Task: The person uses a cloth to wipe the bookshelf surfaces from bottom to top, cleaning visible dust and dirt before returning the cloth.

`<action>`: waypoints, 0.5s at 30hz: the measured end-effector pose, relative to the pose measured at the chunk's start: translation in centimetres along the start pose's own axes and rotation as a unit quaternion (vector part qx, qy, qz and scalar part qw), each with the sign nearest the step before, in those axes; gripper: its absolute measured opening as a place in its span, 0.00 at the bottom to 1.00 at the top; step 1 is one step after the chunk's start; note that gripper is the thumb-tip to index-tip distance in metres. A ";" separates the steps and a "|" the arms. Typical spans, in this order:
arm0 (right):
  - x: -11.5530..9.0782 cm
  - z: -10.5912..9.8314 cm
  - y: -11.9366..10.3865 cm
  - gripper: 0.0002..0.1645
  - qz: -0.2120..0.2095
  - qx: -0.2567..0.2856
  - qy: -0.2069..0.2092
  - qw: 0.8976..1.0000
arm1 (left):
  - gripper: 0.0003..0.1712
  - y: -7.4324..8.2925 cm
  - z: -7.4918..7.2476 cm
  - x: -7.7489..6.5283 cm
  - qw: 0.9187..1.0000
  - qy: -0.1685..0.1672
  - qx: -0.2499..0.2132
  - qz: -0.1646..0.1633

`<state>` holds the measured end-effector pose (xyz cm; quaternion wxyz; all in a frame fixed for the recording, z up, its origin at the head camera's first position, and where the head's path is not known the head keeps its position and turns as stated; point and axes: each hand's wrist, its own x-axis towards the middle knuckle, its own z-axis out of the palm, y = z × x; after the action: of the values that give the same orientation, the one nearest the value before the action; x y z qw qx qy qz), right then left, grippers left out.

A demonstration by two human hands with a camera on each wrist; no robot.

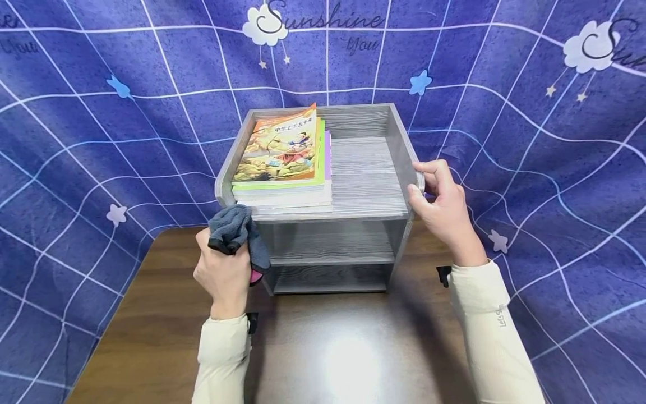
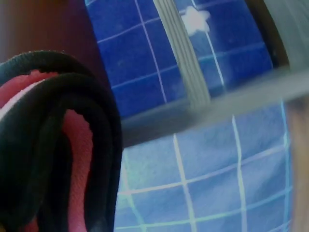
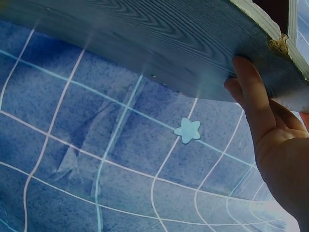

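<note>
A small grey wood-grain shelf unit [image 1: 360, 174] stands on the table with its side walls rising above the top board. My left hand [image 1: 222, 278] grips a bunched dark grey cloth [image 1: 237, 227] near the unit's front left corner. Pink folds of that cloth [image 2: 79, 164] show in the left wrist view. On the right, my right hand [image 1: 446, 210] pinches the front edge of the side panel [image 1: 401, 151], thumb on the inner side. The right wrist view shows its fingers [image 3: 253, 92] against the panel's outer face.
A stack of books [image 1: 280, 151] lies on the left of the top board, a colourful illustrated cover uppermost. Two lower compartments [image 1: 328, 241] open toward me. The brown wooden table [image 1: 166, 314] extends in front, and a blue patterned curtain [image 1: 166, 84] hangs behind and around.
</note>
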<state>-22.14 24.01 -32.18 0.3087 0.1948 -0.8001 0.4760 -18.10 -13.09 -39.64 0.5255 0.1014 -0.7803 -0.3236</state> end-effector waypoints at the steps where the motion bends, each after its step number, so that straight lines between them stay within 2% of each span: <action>1: 0.0 0.0 0.1 0.21 0.001 0.001 0.000 1.000 | 0.25 0.1 0.0 -0.2 1.000 -0.007 -0.016 -0.016; 4: -0.1 0.1 0.2 0.21 0.006 0.004 0.001 1.000 | 0.27 0.3 0.2 -1.4 0.995 -0.036 -0.069 -0.057; 6: -0.2 0.2 0.2 0.21 0.011 0.004 0.000 1.000 | 0.29 0.7 0.7 -2.9 0.988 -0.065 -0.124 -0.063; 9: -0.2 0.3 0.0 0.21 0.017 0.003 -0.003 1.000 | 0.28 2.1 1.9 -6.1 0.974 -0.137 -0.170 -0.062; 10: -0.2 0.3 0.0 0.22 0.019 0.003 -0.003 1.000 | 0.28 2.8 2.4 -7.3 0.966 -0.170 -0.182 -0.064; 13: -0.2 0.3 -0.2 0.22 0.025 0.005 -0.002 1.000 | 0.29 5.3 4.0 -10.8 0.946 -0.262 -0.175 -0.072; 15: -0.2 0.3 -0.3 0.22 0.028 0.006 -0.003 1.000 | 0.30 6.9 5.1 -13.1 0.935 -0.307 -0.162 -0.067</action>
<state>-21.91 23.65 -32.22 0.2921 0.1758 -0.8032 0.4885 -15.77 0.82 -46.53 0.2469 -0.0375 -0.8321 -0.4952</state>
